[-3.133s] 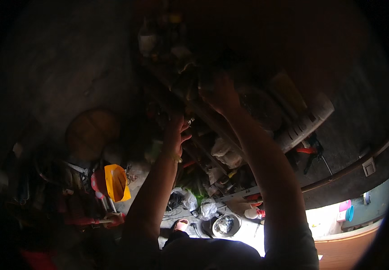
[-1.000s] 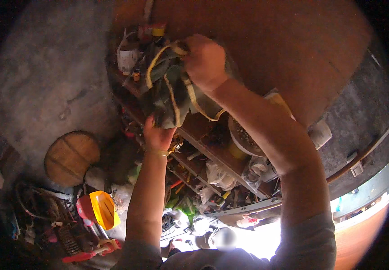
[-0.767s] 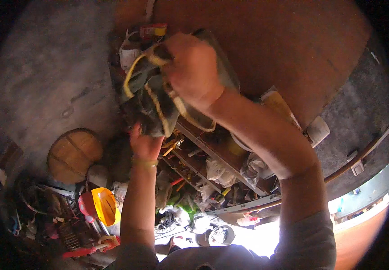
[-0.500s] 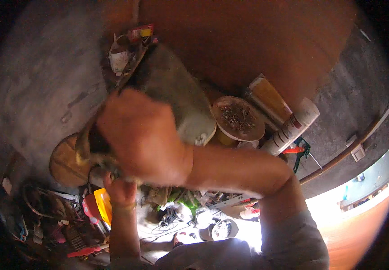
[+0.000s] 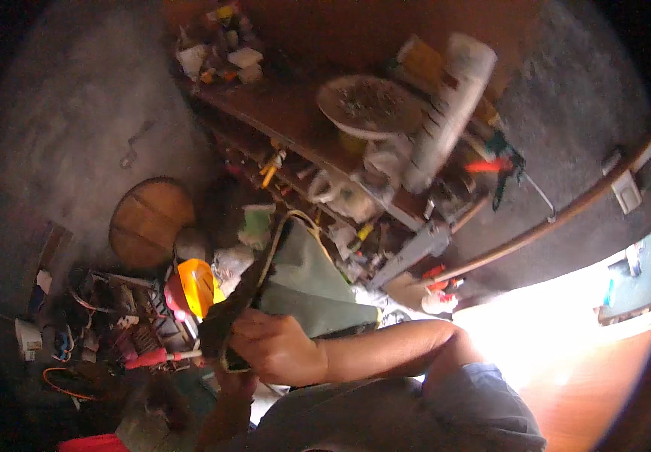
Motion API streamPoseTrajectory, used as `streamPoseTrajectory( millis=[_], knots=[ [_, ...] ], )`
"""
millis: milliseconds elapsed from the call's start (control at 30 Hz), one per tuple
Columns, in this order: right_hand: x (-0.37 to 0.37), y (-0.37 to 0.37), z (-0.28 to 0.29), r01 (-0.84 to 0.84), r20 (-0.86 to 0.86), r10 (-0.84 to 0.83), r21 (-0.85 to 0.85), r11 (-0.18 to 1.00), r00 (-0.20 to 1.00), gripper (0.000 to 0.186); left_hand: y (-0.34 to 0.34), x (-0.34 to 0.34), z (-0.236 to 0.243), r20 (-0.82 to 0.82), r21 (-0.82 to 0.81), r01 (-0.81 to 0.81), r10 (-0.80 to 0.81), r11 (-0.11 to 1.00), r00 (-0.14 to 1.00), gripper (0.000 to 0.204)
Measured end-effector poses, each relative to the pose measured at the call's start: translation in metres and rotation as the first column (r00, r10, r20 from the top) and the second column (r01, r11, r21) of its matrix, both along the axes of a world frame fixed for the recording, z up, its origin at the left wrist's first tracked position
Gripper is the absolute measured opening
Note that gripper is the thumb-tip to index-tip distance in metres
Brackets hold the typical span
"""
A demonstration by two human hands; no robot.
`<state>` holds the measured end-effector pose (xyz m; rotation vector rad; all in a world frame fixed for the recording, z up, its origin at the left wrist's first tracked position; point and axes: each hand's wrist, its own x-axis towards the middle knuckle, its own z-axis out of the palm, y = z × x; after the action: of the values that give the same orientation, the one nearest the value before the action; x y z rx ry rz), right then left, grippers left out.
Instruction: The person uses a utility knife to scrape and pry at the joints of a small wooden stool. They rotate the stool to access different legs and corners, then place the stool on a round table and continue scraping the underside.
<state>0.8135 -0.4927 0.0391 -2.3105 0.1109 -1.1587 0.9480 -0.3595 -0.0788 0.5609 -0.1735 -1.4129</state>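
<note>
A dark green fabric bag (image 5: 306, 282) with pale yellow edging hangs low in front of my body, its mouth edge folded up on the left. My right hand (image 5: 278, 348) is closed on the bag's edge, with the knuckles up. Just below it is my left hand (image 5: 236, 383), against the underside of the bag; its fingers are in shadow and hidden by the cloth. What the bag holds inside cannot be seen.
Ahead stands a cluttered wooden shelf (image 5: 254, 120) with a bowl of small pieces (image 5: 370, 105) and a white tube (image 5: 453, 109). A round wooden stool (image 5: 152, 222) is at left, near a yellow object (image 5: 199, 286) and piled tools. A curved rail (image 5: 566, 218) runs along the right.
Both hands have drawn the bag down and toward my body, off the shelf top. The shelf's front and its lower clutter now show where the bag was.
</note>
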Motion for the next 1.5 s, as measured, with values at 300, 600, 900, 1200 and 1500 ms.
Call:
streamPoseTrajectory(
  millis=[300, 600, 900, 1200, 1500],
  knots=[
    [-0.196, 0.068, -0.09, 0.389, -0.306, -0.332, 0.15, 0.909, 0.892, 0.023, 0.005, -0.154, -0.064, -0.026, 0.408, 0.59, -0.637, 0.697, 0.77, 0.055],
    [-0.347, 0.142, -0.183, 0.809, -0.529, -0.681, 0.019, 0.587, 0.507, 0.011, -0.015, -0.223, -0.273, 0.772, 0.581, 0.476, -0.633, 0.661, -0.064, 0.045],
    [-0.402, 0.185, -0.274, 0.921, -0.661, -0.697, -0.022, 0.388, 0.278, 0.016, -0.091, -0.41, -0.185, 0.949, -0.022, 0.998, 0.316, 0.058, 0.003, 0.038],
    [-0.427, 0.22, -0.344, 0.987, -0.807, -0.569, 0.11, 0.119, 0.159, 0.018, -0.096, -0.422, -0.269, 0.882, 0.155, 0.988, 0.452, -0.009, -0.134, 0.018],
    [-0.426, 0.24, -0.402, 0.985, -0.833, -0.528, 0.161, 0.057, 0.166, 0.017, -0.069, -0.399, -0.303, 0.88, 0.313, 0.945, 0.345, 0.097, -0.327, 0.024]
  ],
)
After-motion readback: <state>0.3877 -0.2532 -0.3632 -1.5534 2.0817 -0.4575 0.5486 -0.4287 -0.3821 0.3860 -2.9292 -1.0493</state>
